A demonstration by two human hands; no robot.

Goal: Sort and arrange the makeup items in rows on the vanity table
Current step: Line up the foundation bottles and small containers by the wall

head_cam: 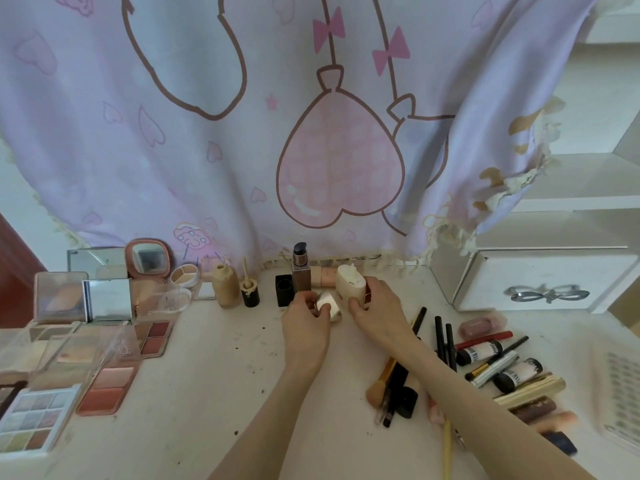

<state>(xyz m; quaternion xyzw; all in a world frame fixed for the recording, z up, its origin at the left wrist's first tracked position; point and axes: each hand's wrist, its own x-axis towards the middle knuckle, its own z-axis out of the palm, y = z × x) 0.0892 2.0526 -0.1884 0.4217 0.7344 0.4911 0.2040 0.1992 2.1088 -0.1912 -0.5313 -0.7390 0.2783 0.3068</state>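
Two hands work at the back row: left hand (306, 311) pinches a gold cap (329, 305), right hand (375, 303) grips a cream bottle (350, 284); brushes and tubes (485, 362) remain unsorted.

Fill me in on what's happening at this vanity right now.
A person is sorting makeup on the white vanity table. The left hand pinches a shiny gold cap, while the right hand grips a cream bottle at the back row, beside a pump foundation bottle. Open palettes lie grouped at the left; brushes and pencils sit in a loose pile at the right, not yet in rows.
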